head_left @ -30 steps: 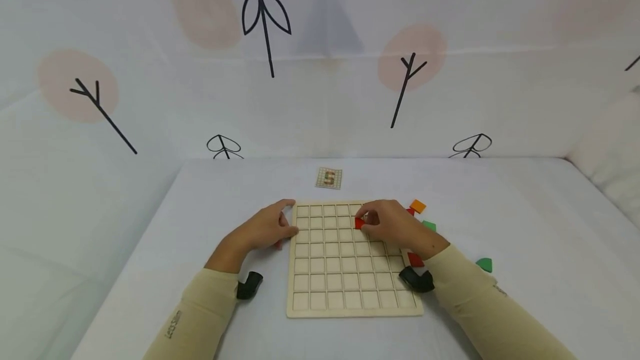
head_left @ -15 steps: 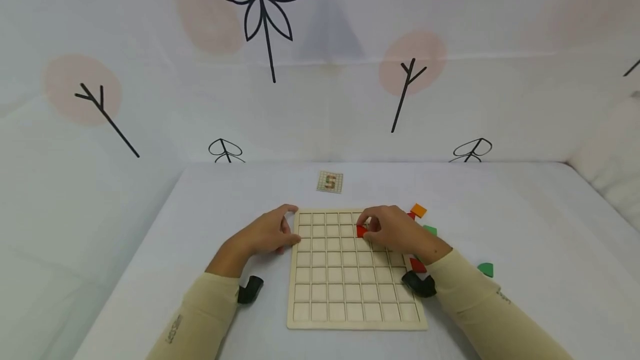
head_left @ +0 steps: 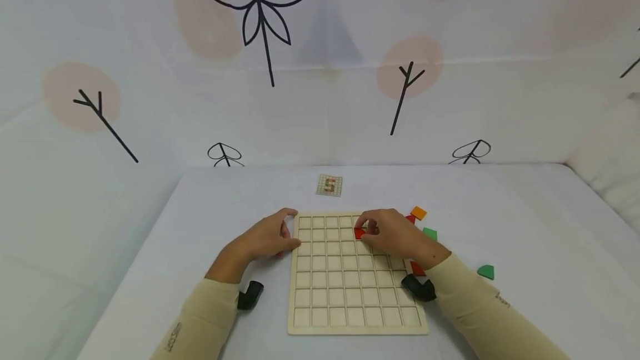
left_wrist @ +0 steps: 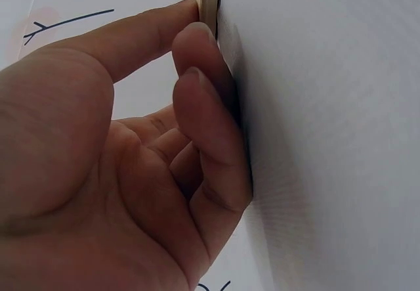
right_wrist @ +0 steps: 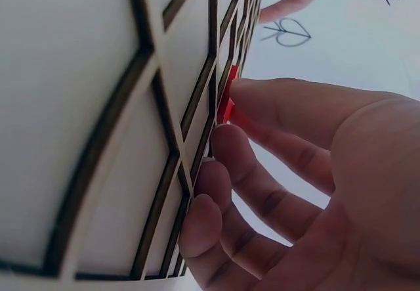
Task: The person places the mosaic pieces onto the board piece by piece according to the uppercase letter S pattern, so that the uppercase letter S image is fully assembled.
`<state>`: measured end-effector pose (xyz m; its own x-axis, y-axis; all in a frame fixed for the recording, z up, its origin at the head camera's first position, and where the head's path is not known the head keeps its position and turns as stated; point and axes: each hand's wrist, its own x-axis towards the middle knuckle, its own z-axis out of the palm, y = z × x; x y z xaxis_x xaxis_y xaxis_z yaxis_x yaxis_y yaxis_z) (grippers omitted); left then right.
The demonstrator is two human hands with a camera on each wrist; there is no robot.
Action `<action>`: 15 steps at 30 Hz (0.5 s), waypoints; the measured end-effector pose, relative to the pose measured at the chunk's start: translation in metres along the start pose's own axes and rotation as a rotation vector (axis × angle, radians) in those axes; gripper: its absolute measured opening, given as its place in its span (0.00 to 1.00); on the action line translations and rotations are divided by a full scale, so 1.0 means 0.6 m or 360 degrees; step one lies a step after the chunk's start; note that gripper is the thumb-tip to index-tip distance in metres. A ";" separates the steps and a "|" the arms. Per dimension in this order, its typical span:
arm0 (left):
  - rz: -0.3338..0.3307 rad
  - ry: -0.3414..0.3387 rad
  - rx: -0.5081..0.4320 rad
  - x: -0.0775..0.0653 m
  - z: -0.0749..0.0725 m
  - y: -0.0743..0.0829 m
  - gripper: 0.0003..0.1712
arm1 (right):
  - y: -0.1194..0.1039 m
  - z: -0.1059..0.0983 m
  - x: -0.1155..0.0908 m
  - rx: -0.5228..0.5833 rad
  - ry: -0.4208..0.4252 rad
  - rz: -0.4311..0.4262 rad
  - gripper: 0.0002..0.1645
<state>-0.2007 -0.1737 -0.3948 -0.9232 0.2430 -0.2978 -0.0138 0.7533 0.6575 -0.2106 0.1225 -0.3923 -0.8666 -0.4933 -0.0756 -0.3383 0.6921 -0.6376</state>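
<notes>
A pale wooden grid board (head_left: 319, 330) lies flat on the white table. My right hand (head_left: 392, 232) pinches a small red tile (head_left: 358, 233) with a rounded corner between thumb and index finger, at a square in the board's second row from the far side. In the right wrist view the red tile (right_wrist: 227, 100) sits right at the grid ridges, and the other fingertips rest close along the board. My left hand (head_left: 266, 236) stays at the board's left edge, index finger at the far corner and thumb on the rim. Its remaining fingers bend down to the table.
Beyond the board lies a small card (head_left: 329, 185) with an S pattern on a grid. To the right are an orange square tile (head_left: 419, 213), a green tile (head_left: 430, 234), a red tile (head_left: 418, 269) and a green rounded tile (head_left: 486, 271), partly around my right arm.
The head view has tilted up a little, so everything sits lower in it. Both hands keep their places on the board; the red tile stays at about the same square.
</notes>
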 end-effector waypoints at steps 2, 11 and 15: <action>0.0005 0.0004 0.0002 0.001 0.000 0.001 0.41 | 0.000 -0.002 0.000 -0.0004 0.0009 0.0001 0.10; -0.0005 -0.0003 -0.0030 -0.001 0.001 0.003 0.41 | 0.000 -0.024 -0.008 -0.0040 0.0025 -0.0007 0.13; 0.0009 -0.0003 -0.0030 -0.001 0.000 0.000 0.41 | 0.002 -0.045 -0.015 -0.0136 0.0173 -0.0059 0.12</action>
<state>-0.1999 -0.1738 -0.3948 -0.9226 0.2481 -0.2954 -0.0161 0.7404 0.6720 -0.2133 0.1419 -0.3715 -0.8859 -0.4627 0.0334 -0.3970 0.7188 -0.5707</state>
